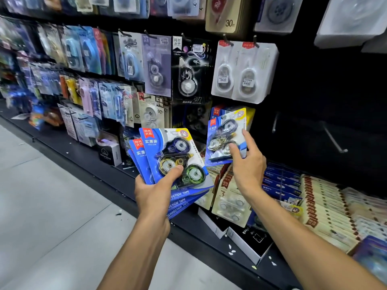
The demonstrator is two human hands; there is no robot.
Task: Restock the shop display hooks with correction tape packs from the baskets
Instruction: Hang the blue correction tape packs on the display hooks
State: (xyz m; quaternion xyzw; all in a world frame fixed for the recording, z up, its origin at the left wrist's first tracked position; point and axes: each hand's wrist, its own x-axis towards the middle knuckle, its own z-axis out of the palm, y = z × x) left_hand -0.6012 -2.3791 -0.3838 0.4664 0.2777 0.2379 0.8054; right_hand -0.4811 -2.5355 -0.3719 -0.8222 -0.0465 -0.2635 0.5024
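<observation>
The left hand (156, 190) grips a fanned stack of blue correction tape packs (173, 162), thumb curled over the face of the top pack and fingers hidden behind the stack, held out in front of the lower part of the display wall. The top pack shows three tape dispensers under a clear blister on a blue card. The right hand (247, 164) pinches a single blue pack (225, 136) of the same kind, thumb pressed on its lower blister and the index finger along its right edge, lifting it against the black display panel (314, 91). Directly behind this raised pack another matching blue pack (217, 111) hangs on the wall. Just above, two white blister packs (243, 72) hang side by side on hooks, and to their left a black-carded pack (188, 70) hangs beside further rows of stationery. To the right of the raised pack, bare metal hooks (335, 141) stick out of the dark panel. Below the hands, on the black shelf (109, 170), beige-carded packs (230, 199) stand in rows with more blue packs (280, 183) beside them.
</observation>
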